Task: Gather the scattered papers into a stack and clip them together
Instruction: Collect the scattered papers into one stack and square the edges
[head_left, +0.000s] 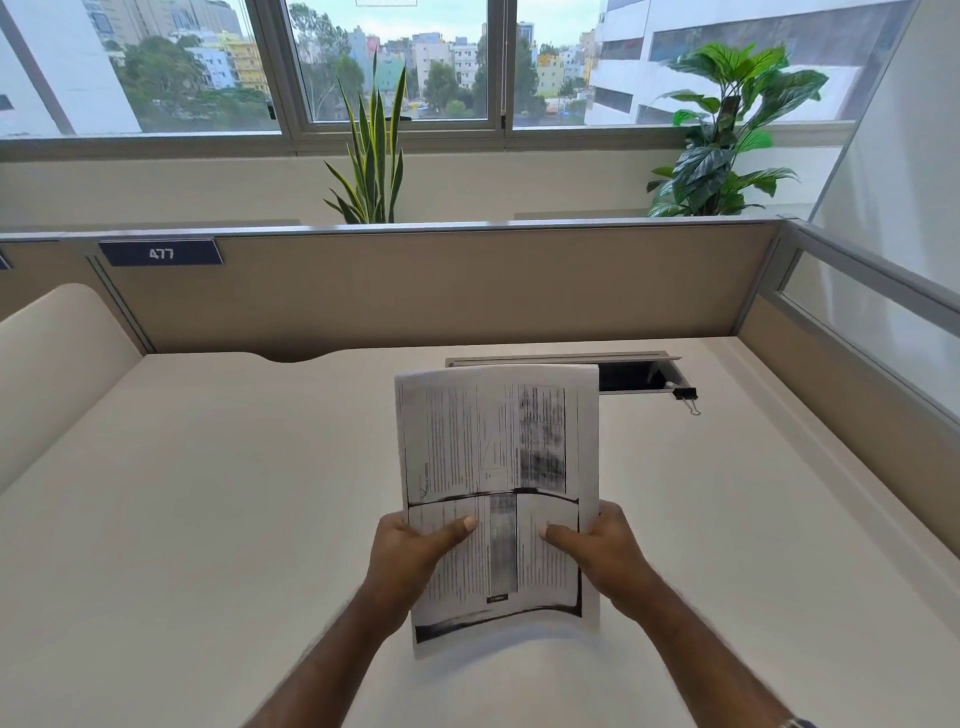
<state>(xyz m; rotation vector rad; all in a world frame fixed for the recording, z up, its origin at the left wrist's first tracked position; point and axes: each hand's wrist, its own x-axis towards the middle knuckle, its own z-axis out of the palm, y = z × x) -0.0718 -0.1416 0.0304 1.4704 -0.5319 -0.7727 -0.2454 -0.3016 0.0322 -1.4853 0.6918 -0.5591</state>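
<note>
A stack of printed papers stands nearly upright above the cream desk, its bottom edge close to the desk surface. My left hand grips its lower left side, thumb across the front sheet. My right hand grips the lower right side the same way. A black binder clip lies on the desk at the back right, well beyond both hands, beside the cable hatch.
An open cable hatch is cut into the desk behind the papers. Beige partition walls close off the back and right side. A label reading 477 hangs at the back left. Two plants stand behind the partition.
</note>
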